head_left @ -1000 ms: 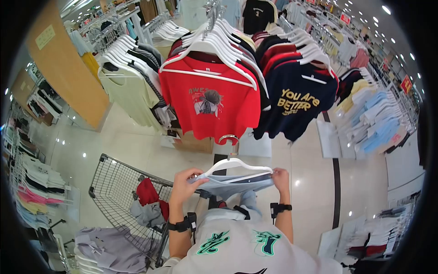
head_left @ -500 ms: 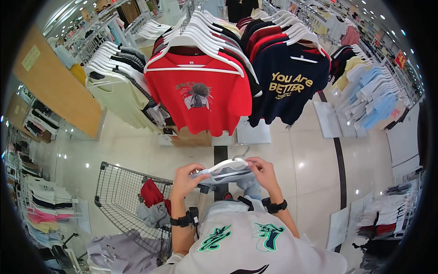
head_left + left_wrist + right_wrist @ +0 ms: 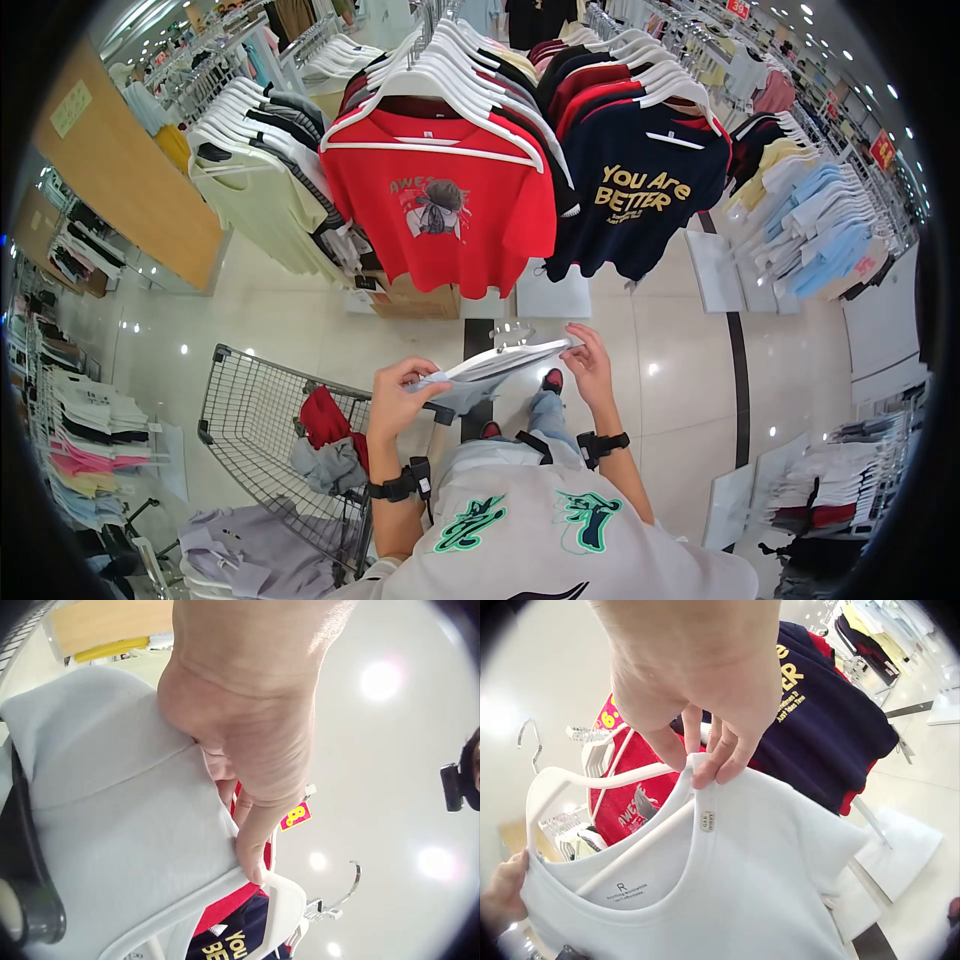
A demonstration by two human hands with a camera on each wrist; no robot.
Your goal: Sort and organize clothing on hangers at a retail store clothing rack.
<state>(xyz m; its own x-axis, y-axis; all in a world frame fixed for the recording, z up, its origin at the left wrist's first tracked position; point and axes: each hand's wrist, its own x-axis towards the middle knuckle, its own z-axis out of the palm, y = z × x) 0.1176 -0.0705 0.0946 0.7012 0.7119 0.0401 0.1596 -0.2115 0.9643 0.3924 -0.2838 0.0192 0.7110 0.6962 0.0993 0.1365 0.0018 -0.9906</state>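
A pale blue T-shirt (image 3: 765, 862) hangs on a white hanger (image 3: 562, 787), its crossbar showing across the neck opening. My left hand (image 3: 398, 395) pinches one shoulder of the shirt, and in the left wrist view the thumb presses beside the neckline at the hanger's arm. At the other shoulder my right hand (image 3: 592, 365) pinches the fabric near a small sewn label (image 3: 707, 821), over the hanger's end. The metal hook (image 3: 532, 746) stands free between the hands. In the head view the hanger slants, right end higher.
A red T-shirt (image 3: 500, 210) and a navy T-shirt (image 3: 640, 240) front the racks ahead. A wire shopping cart (image 3: 240, 420) with red and grey clothes stands left. A grey-lilac garment (image 3: 240, 550) hangs at lower left. More racks line the right side.
My right hand moved inward along the hanger, then back out to the right shoulder. The hanger now tilts up at its right end. My left hand stayed at its shoulder.
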